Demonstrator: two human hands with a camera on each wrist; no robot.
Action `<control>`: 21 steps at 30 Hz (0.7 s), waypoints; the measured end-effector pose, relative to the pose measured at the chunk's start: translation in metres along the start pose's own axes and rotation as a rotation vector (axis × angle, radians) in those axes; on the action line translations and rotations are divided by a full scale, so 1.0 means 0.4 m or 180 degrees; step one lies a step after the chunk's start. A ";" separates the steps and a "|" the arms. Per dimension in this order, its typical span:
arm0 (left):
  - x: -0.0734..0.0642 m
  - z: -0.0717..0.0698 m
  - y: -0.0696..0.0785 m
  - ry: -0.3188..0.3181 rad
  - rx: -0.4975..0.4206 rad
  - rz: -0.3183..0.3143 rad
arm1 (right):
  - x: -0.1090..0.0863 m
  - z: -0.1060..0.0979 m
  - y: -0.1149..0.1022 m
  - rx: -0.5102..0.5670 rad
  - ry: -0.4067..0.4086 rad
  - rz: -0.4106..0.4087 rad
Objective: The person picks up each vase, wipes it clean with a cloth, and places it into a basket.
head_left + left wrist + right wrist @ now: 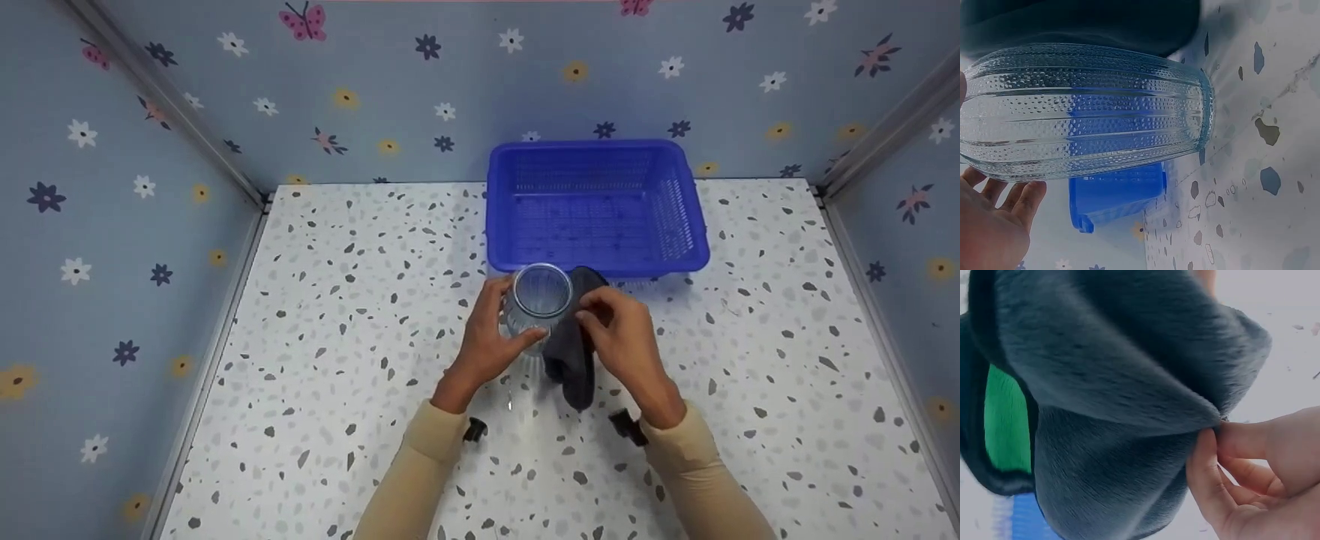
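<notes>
My left hand point(486, 343) grips a clear glass jar point(538, 319), thumb on the near side and fingers round the far side. In the left wrist view the jar point(1100, 115) shows ribs and rows of small dimples, and one end stands close over the tabletop. To its right hangs a dark grey plush cloth point(571, 367), edged in darker trim. Thumb and fingertips of my right hand point(628, 337) pinch a fold of it. The right wrist view shows the cloth point(1123, 382) bunched, with a green patch point(1008, 422) of its other side. The cloth's upper part lies right beside the jar.
A blue plastic basket point(592, 264) with slotted walls stands just beyond the hands, near the back wall. The speckled white tabletop point(337, 390) is bordered by flower-patterned panels point(405, 82) at the back and both sides.
</notes>
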State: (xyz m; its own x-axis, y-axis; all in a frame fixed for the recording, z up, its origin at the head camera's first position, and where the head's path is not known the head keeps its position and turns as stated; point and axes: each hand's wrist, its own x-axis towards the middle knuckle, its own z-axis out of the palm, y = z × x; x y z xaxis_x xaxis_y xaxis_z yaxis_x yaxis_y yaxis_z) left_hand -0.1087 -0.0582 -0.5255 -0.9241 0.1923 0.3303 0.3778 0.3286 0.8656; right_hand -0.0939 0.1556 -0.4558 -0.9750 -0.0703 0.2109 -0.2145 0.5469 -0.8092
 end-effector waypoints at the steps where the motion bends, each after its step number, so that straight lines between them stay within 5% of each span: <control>1: 0.000 0.001 0.000 0.0013 -0.0008 0.0012 | 0.004 -0.002 -0.008 0.0002 0.0013 -0.0022; 10: 0.002 0.002 0.001 0.0043 0.0025 0.0029 | 0.012 0.000 -0.025 -0.0159 0.0065 -0.0027; 21: 0.000 0.001 0.001 -0.0013 0.0012 -0.0101 | -0.008 0.020 0.038 -0.0209 0.0022 -0.0036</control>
State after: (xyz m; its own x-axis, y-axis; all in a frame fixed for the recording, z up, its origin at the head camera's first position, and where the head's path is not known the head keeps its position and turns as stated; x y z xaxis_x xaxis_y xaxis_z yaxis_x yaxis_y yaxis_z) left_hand -0.1085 -0.0576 -0.5253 -0.9354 0.1855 0.3012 0.3485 0.3380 0.8743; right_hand -0.0944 0.1575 -0.4732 -0.9721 -0.0711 0.2237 -0.2208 0.5996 -0.7692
